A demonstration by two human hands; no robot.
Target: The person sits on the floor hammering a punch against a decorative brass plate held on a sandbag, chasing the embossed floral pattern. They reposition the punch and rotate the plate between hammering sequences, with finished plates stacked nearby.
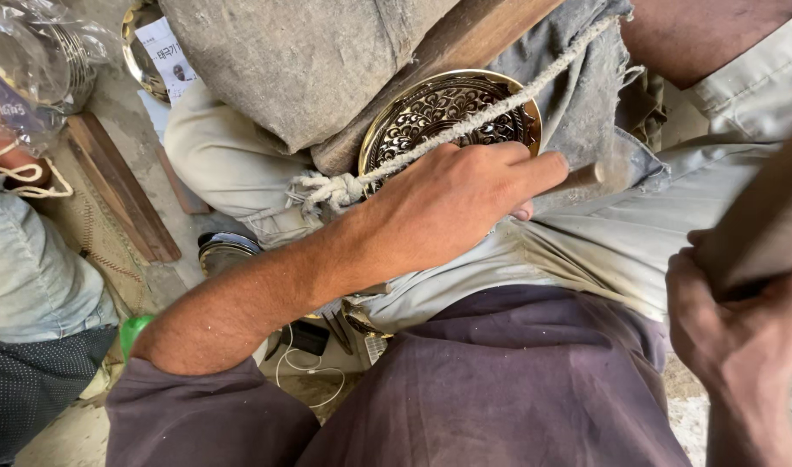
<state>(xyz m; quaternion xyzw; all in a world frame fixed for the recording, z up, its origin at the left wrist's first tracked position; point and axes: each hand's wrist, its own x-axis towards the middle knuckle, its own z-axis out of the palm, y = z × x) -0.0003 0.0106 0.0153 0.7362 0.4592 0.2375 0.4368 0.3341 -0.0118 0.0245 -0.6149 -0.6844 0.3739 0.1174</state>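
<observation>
Holding a thin tool against the pierced brass plate: left hand fingers closed on it, plate just beyond the fingertips, lashed by a rope. Right hand fingers wrapped around a wooden handle, raised. Fretwork looks largely cut; I judge finishing remains.

A round, shiny brass plate with pierced floral openwork stood tilted on the lap, half hidden by grey cloth. A pale twisted rope crossed its face. A blurred wooden stick lay just beside its lower rim.
</observation>
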